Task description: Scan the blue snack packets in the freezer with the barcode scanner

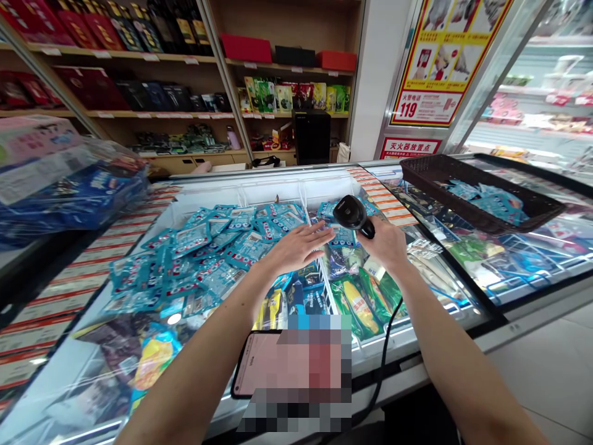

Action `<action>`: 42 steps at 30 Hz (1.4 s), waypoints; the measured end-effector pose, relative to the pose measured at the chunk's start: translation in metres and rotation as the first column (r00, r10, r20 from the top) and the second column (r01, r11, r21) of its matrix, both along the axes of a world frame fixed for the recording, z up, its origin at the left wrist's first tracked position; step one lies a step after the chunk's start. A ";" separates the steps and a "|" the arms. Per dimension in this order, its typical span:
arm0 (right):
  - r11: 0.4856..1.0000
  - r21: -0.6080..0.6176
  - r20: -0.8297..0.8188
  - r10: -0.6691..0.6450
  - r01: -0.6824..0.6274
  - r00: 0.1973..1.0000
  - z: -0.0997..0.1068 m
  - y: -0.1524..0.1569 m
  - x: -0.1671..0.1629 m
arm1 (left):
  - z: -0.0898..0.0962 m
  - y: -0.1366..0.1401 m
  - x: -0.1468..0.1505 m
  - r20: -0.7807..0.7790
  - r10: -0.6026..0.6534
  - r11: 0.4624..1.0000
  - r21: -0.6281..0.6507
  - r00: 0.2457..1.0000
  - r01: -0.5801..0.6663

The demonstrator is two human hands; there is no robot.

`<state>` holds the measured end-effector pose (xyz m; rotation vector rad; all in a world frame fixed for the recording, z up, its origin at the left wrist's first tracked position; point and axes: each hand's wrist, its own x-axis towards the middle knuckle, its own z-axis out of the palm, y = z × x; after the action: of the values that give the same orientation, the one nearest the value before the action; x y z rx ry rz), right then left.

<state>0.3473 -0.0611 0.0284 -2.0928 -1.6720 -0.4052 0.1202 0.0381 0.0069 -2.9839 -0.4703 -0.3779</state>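
My right hand is closed around the handle of a black barcode scanner, its head turned left. A black cable hangs from below that hand toward the freezer's front edge. My left hand is stretched flat with fingers pointing right, just left of the scanner and apart from it. It holds nothing that I can see. To its left, many blue packets lie piled on the chest freezer. A few more blue packets lie behind and below the scanner. A phone rests at the front edge, partly masked by pixelation.
A dark basket holding blue packets stands on the freezer at the right. Plastic-wrapped packages sit at the left. Wrapped frozen goods show inside the freezer. Stocked wooden shelves line the back.
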 end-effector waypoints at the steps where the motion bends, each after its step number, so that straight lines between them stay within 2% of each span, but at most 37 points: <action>1: 1.000 0.001 0.003 -0.002 0.002 1.000 0.000 0.000 0.000 | 0.000 0.000 0.000 -0.013 -0.010 0.999 -0.032 1.000 0.010; 4: 1.000 -0.008 0.007 -0.008 0.008 1.000 0.001 0.000 -0.002 | 0.001 0.000 -0.002 0.001 -0.016 0.996 -0.089 1.000 0.016; 6: 1.000 -0.011 0.008 -0.008 0.008 1.000 0.001 0.000 -0.002 | 0.003 0.000 -0.003 0.046 0.028 0.995 -0.094 0.999 -0.024; 9: 1.000 -0.006 0.007 -0.007 0.007 1.000 0.002 0.000 -0.003 | 0.006 0.000 -0.005 0.113 0.172 0.983 -0.090 0.979 -0.162; 12: 1.000 -0.012 0.008 -0.016 0.016 1.000 0.002 0.000 -0.003 | 0.007 0.001 -0.006 0.180 0.321 0.947 -0.082 0.930 -0.311; 17: 1.000 -0.029 0.012 -0.009 0.009 1.000 0.001 0.001 -0.004 | 0.002 0.004 -0.005 0.216 0.434 0.900 -0.074 0.875 -0.429; 22: 0.999 -0.031 0.025 0.009 -0.008 1.000 0.000 0.001 -0.005 | -0.004 0.009 -0.005 0.159 0.406 0.914 -0.081 0.900 -0.398; 25: 0.999 -0.039 0.029 0.017 -0.016 0.999 0.000 0.001 -0.005 | -0.006 0.015 -0.008 0.156 0.364 0.926 -0.168 0.918 -0.339; 28: 0.998 -0.051 0.025 0.021 -0.020 0.999 0.001 0.000 -0.005 | -0.007 0.020 -0.010 0.239 0.424 0.880 -0.337 0.874 -0.335; 31: 0.997 -0.063 0.014 0.047 -0.046 0.999 0.001 -0.001 -0.007 | -0.007 0.024 -0.013 0.355 0.536 0.808 -0.480 0.766 -0.342; 34: 0.993 -0.055 0.011 0.108 -0.107 0.994 0.000 -0.001 -0.009 | -0.005 0.025 -0.016 0.432 0.564 0.800 -0.497 0.704 -0.336; 39: 0.981 -0.038 0.032 0.192 -0.190 0.981 -0.001 -0.003 -0.012 | 0.001 0.022 -0.018 0.447 0.526 0.827 -0.468 0.723 -0.312; 42: 0.974 -0.025 0.025 0.228 -0.227 0.973 -0.002 -0.004 -0.014 | 0.000 0.022 -0.018 0.432 0.559 0.806 -0.482 0.708 -0.343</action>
<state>0.3337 -0.0652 0.0267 -1.8898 -1.9149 -0.3456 0.1026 0.0602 0.0065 -2.8624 -1.4676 -1.2392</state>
